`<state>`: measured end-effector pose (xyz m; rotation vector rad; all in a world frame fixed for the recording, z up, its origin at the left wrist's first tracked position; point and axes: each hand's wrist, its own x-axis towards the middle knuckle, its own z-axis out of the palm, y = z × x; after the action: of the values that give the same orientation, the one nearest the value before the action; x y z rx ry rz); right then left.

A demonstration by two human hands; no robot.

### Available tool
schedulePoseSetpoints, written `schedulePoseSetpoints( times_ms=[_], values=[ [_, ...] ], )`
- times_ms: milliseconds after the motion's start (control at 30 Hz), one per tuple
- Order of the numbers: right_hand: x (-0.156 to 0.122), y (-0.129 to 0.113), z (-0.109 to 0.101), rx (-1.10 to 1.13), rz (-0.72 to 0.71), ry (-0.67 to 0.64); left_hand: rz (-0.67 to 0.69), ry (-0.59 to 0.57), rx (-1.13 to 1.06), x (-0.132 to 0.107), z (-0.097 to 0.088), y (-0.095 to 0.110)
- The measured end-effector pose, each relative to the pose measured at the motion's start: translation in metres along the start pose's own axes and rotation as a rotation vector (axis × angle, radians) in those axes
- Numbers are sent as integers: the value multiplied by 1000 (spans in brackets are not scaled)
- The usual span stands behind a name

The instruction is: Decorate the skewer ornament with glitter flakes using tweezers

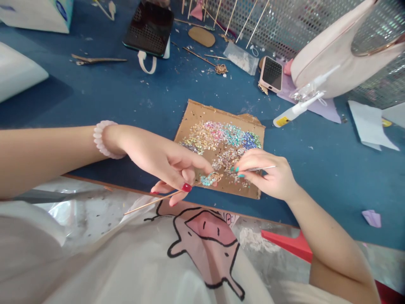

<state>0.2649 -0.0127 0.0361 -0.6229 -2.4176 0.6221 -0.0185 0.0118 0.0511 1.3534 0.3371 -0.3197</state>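
My left hand (171,162) is closed around a thin copper-coloured hair stick (152,204), its shaft slanting down to the left. Pale blue gems and gold metal show on the ornate head (209,179) of the stick, beside my fingertips. In my right hand (268,173), thumb and fingers pinch slim silvery tweezers (259,169); their tips are too small to make out. Under both hands lies a cardboard sheet (190,116) with small heaps of tiny gems (215,133), sorted roughly into yellow, pink, turquoise, blue and clear. My right fingertips hover over or touch the clear ones.
Behind the cardboard are a gold hair stick (220,69), a small plastic bag (242,58), a pink-edged phone (271,74) and a white glue bottle (295,112). A dark phone (150,29) and a hair clip (99,60) lie at the back left. A pale handbag (329,55) stands back right.
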Motion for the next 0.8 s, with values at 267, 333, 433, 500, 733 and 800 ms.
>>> schedulePoseSetpoints(
  times_ms=[267,333,433,500,733,800],
  values=[
    [-3,9,-1,5,53,98,-9,15,61,3,4,3],
    [-2,6,3,56,26,97,51,-11,142,5,5,-1],
    [0,-1,10,75,-30,64,96,-41,247,7,5,-6],
    [1,-4,15,52,-49,50,100,-37,272,7,6,-7],
    [0,1,16,-35,43,115,68,-58,298,5,9,0],
    [-1,3,14,-47,66,124,53,-110,322,5,11,0]
  ],
)
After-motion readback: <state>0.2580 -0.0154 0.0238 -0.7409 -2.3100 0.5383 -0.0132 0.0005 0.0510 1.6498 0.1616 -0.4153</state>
